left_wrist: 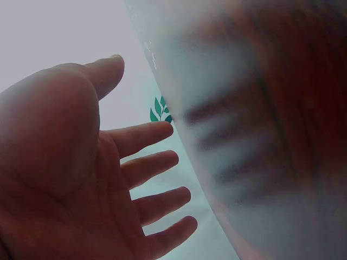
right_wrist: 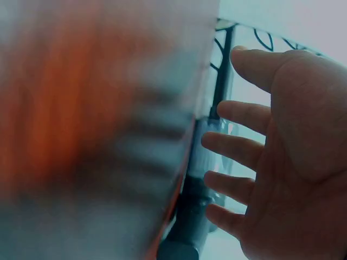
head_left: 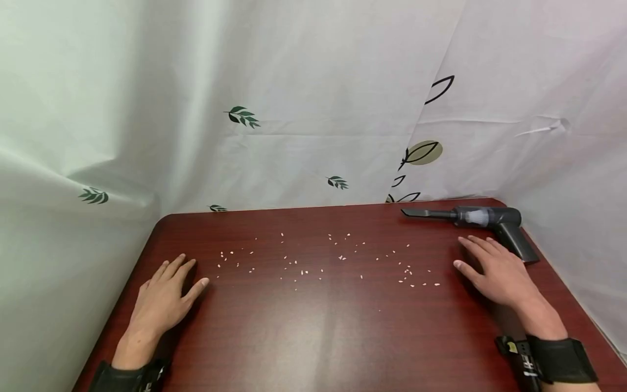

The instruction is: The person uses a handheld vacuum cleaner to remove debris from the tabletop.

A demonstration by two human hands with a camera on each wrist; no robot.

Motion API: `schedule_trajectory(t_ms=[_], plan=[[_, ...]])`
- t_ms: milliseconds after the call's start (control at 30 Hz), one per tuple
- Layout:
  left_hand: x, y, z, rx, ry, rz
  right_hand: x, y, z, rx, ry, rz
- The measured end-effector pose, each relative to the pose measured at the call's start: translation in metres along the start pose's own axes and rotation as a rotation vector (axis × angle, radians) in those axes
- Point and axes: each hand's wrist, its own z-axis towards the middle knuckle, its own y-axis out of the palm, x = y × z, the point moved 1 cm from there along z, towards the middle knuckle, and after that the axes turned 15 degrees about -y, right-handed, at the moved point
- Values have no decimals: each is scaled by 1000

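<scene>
- Handheld vacuum [head_left: 482, 222]: lies on its side at the far right corner of the tabletop [head_left: 313, 326], long axis running along the far edge, narrow nozzle pointing left, handle angled back toward the right edge.
- Right hand [head_left: 495, 269]: flat on the tabletop just short of the vacuum, which lies directly beyond its fingertips; clearly the nearer hand. In the right wrist view the vacuum's dark body shows past the spread fingers [right_wrist: 238, 149].
- Grip, right: fingers straight and apart, palm down, holding nothing.
- Left hand [head_left: 164, 296]: flat near the left edge, well apart from the vacuum; fingers extended, holding nothing, as the left wrist view confirms.
- Scattered grains [head_left: 323, 261]: spread in a loose band across the middle of the tabletop, between the two hands.
</scene>
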Motion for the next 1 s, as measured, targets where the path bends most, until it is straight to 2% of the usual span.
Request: schedule_trajectory(t_ms=[300,567,833,1000], plan=[[2,1,1,2,1,3,25,-16,-10,31,122,23],[3,2,1,-2,4,-4,53,-29,-15,48,292,65],[3,1,0,10,11,-8,78,-30,-2,30,461,154],[5,1,-2,19,10,-10,93,-23,6,-8,514,159]])
